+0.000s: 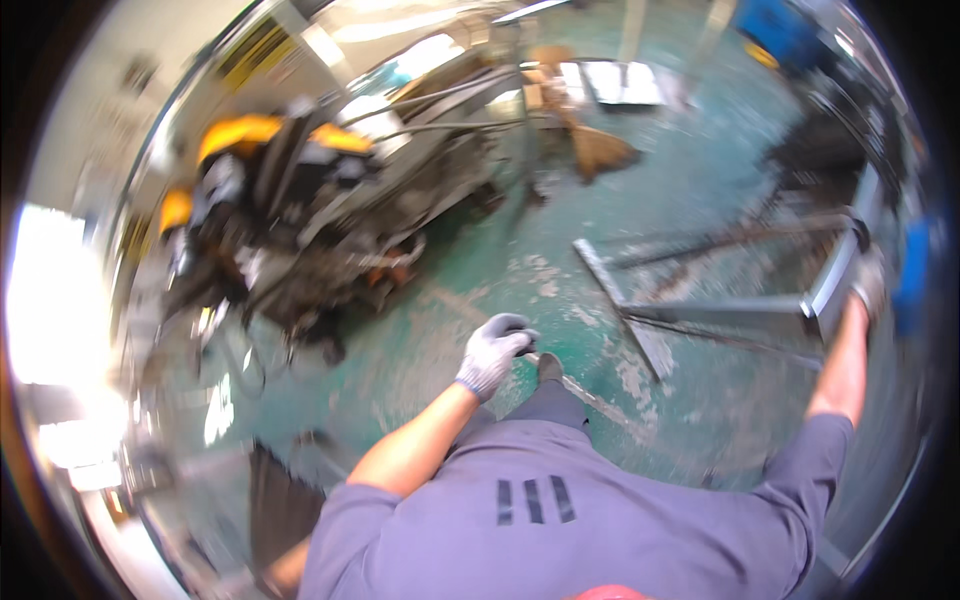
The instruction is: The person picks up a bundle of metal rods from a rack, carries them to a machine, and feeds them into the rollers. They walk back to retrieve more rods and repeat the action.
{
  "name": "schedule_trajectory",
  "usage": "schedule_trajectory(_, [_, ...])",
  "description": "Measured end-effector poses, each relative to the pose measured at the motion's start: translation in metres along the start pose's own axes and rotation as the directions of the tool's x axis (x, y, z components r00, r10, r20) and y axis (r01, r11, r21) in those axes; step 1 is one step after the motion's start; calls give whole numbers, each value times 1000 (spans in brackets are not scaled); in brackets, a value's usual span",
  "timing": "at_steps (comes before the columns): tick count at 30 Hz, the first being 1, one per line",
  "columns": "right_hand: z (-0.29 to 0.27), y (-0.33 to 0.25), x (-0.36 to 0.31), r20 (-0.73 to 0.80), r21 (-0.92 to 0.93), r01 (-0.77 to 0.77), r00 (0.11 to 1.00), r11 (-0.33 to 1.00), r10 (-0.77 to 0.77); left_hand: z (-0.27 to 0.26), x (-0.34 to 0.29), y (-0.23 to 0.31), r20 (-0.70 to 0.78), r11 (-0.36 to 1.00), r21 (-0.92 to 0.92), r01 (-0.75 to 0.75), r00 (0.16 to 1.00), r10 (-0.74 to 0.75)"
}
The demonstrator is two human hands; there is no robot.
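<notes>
My left hand (490,355), in a pale grey glove with darker fingertips, hangs in front of my body over the green floor. Its fingers are curled in; whatever they may hold is too small and blurred to name. Out to the right, my gloved right hand (869,283) is at the upright of a grey metal frame (745,309) and appears to grip it, its fingers partly hidden. The frame is made of square tubing with a flat foot bar (625,310) on the floor and a slanting brace (735,238).
A cluttered machine (400,190) with yellow-and-black parts (240,135) fills the left. A broom (598,150) stands beyond it. A blue object (775,32) lies far right, and another blue shape (912,275) beside my right hand. A dark panel (280,500) is lower left.
</notes>
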State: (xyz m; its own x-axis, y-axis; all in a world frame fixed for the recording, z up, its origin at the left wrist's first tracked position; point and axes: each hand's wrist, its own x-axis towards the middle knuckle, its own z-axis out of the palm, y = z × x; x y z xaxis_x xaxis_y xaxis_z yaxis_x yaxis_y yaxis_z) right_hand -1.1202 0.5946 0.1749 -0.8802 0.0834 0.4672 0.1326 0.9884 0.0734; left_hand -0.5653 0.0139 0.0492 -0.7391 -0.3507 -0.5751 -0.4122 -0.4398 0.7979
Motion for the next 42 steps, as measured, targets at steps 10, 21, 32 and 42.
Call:
schedule_trajectory(10, [136,-163,-311,7,412,157,984,897,-176,-159,-114,-118,-620,998,60,-14,783,48])
schedule_trajectory(21, [22,-471,-768,376,858,291,206,424,-903,-434,-465,-200,-842,812,524,256,13,539])
schedule_trajectory(32, [-227,-673,-983,89,891,454,-141,16,-986,-603,-817,-357,-724,686,-219,693,-587,362])
schedule_trajectory(42, [-418,-805,-1320,-113,771,414,-660,-485,-742,-673,-835,-370,-725,537,-384,751,-606,329])
